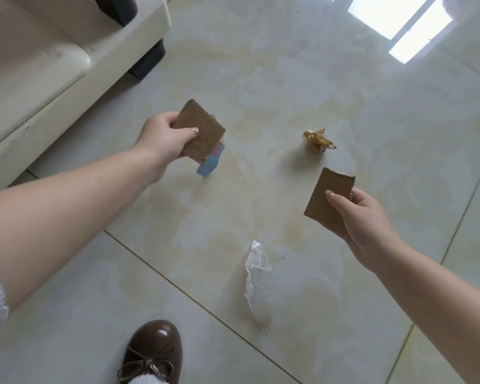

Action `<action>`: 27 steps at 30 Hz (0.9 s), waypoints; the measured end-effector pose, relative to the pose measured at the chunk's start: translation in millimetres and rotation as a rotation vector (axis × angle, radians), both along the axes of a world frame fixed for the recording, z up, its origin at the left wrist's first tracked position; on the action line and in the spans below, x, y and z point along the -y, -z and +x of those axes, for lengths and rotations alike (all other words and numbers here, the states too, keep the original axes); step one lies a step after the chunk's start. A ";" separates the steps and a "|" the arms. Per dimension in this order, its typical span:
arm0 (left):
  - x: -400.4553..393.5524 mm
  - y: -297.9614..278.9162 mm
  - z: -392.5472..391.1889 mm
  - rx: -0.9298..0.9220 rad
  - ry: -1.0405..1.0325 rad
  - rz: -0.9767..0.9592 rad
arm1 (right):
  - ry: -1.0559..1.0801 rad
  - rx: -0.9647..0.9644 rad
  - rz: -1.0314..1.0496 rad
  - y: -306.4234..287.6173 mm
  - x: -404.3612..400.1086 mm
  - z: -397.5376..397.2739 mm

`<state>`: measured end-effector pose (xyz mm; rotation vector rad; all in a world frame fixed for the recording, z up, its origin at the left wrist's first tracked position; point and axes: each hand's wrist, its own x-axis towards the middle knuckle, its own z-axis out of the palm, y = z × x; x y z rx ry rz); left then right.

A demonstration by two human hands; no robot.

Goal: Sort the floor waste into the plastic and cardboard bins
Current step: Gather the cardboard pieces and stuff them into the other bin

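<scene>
My left hand (pixel 164 142) grips a brown cardboard piece (pixel 201 128) held above the floor, together with a blue printed card (pixel 209 162) that sticks out beneath it. My right hand (pixel 363 220) pinches a second brown cardboard piece (pixel 323 198) with a torn top edge. On the tiled floor lie a crumpled clear plastic bag (pixel 257 278) near my feet and a crumpled golden-brown wrapper (pixel 317 140) farther off, between the two hands. No bin is in view.
A cream sofa (pixel 39 79) with a dark foot (pixel 148 62) fills the upper left. My brown shoe (pixel 153 353) stands at the bottom edge. A window's bright reflection (pixel 408 26) shines on the glossy floor at the top right.
</scene>
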<state>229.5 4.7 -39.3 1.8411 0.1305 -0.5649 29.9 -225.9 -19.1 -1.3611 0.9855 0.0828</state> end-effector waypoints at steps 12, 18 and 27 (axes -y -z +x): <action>195.2 -216.9 -157.5 0.425 0.360 -0.434 | 0.294 0.443 -0.099 -195.9 52.0 -28.6; 318.3 -295.6 -261.0 0.497 0.623 -0.535 | 0.594 0.642 -0.174 -259.9 152.1 -129.1; 455.6 -286.6 -366.0 0.522 0.900 -0.387 | 0.641 0.547 -0.449 -226.1 268.0 -241.8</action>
